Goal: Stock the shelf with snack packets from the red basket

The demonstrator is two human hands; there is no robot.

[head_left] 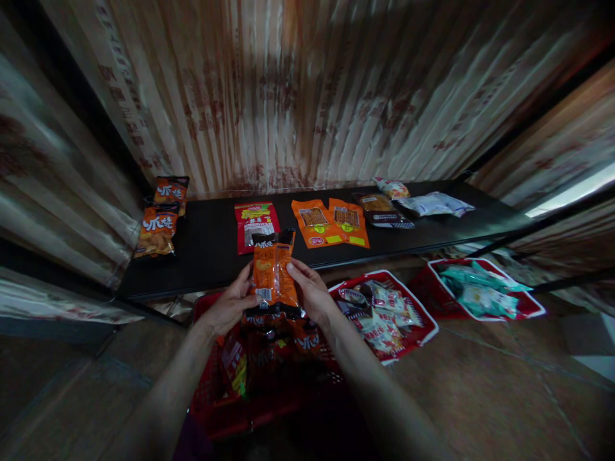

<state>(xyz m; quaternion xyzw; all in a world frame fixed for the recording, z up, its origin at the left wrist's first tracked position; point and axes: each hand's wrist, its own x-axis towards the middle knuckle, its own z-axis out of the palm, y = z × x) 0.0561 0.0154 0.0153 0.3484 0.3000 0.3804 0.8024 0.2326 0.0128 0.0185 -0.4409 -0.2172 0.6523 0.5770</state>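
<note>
Both my hands hold one orange and black snack packet upright over a red basket. My left hand grips its lower left edge, fingers curled round it. My right hand grips the right side, fingers pressed on the front. The packet hangs just before the near edge of a black table. The basket below holds more orange and black packets.
On the table lie two orange packets at far left, a red packet, two orange flat packets, a dark packet and pale ones. Two more red baskets of snacks stand on the floor at right. Curtains hang behind.
</note>
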